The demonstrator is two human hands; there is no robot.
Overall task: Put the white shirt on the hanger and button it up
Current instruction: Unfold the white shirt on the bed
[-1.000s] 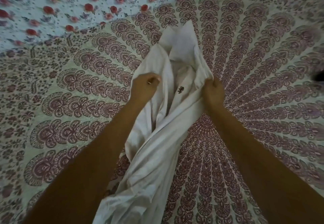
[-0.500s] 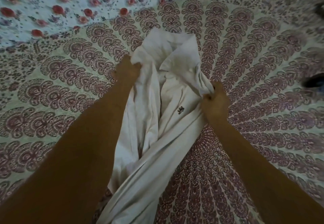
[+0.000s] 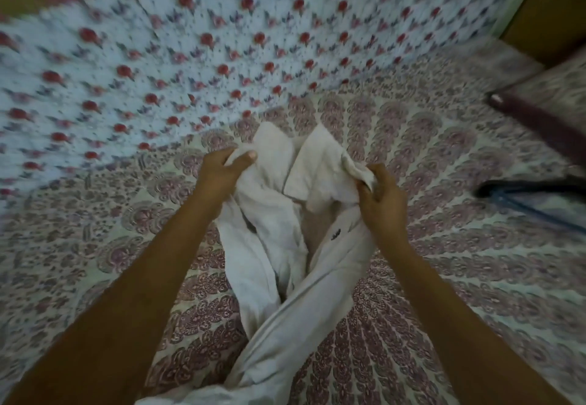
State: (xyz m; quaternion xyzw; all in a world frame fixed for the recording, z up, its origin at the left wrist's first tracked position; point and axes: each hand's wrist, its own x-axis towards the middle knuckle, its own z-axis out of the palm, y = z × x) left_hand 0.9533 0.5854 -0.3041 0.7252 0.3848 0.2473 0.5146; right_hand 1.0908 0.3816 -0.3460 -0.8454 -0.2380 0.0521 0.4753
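Note:
The white shirt point(image 3: 279, 214) is bunched and held up over the patterned bedspread, its collar spread at the top and a small dark logo on the chest. My left hand point(image 3: 222, 173) pinches the shirt's left shoulder near the collar. My right hand point(image 3: 380, 195) grips the right shoulder edge. The shirt's body twists down between my forearms toward the frame's bottom. A dark hanger point(image 3: 532, 198) with a blue bar lies on the bed at the right, apart from both hands.
The maroon mandala bedspread point(image 3: 444, 277) covers the bed. A white sheet with red flowers point(image 3: 190, 55) lies beyond it. A dark maroon object point(image 3: 539, 119) and a brown wooden piece point(image 3: 551, 14) sit at the far right.
The view tilted up, bringing the hanger and right-side objects into sight. Both hands shifted along the shirt's shoulders and spread the collar wider.

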